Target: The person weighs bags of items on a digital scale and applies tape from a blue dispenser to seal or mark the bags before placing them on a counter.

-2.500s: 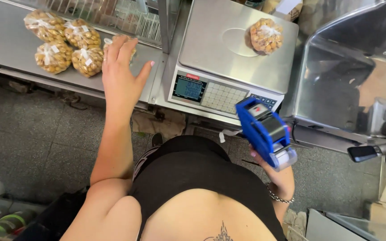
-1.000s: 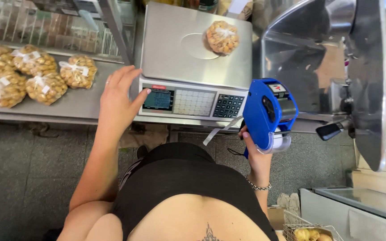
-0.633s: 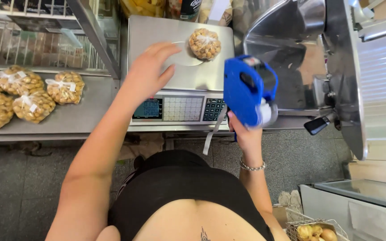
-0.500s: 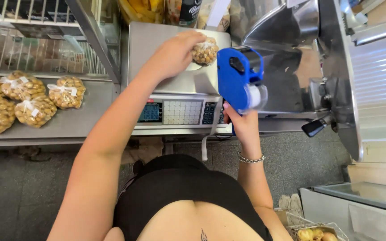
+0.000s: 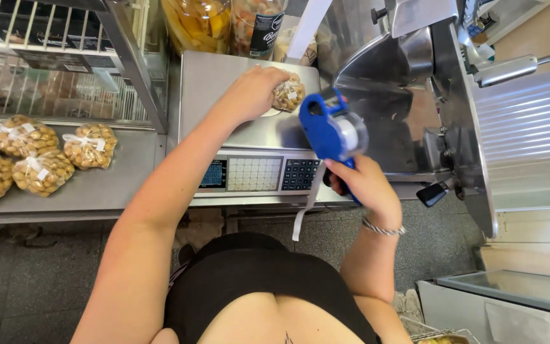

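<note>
My left hand (image 5: 256, 92) reaches over the steel scale (image 5: 214, 89) and grips a small clear bag of nuts (image 5: 289, 93) lying on its platform. My right hand (image 5: 363, 185) holds a blue label gun (image 5: 329, 130) by its handle, with the head of the gun just right of the bag and almost touching it. A white roll shows in the side of the gun. The scale's display and keypad (image 5: 253, 174) face me below the platform.
Several tied bags of nuts (image 5: 30, 156) lie on the steel counter (image 5: 97, 188) at left, under a wire rack (image 5: 52, 57). Glass jars (image 5: 224, 22) stand behind the scale. A metal slicing machine (image 5: 428, 95) fills the right side. A paper strip (image 5: 302, 213) hangs from the scale's front.
My left hand went from the counter edge up onto the scale platform and closed on the bag. My right hand raised the label gun up beside the bag.
</note>
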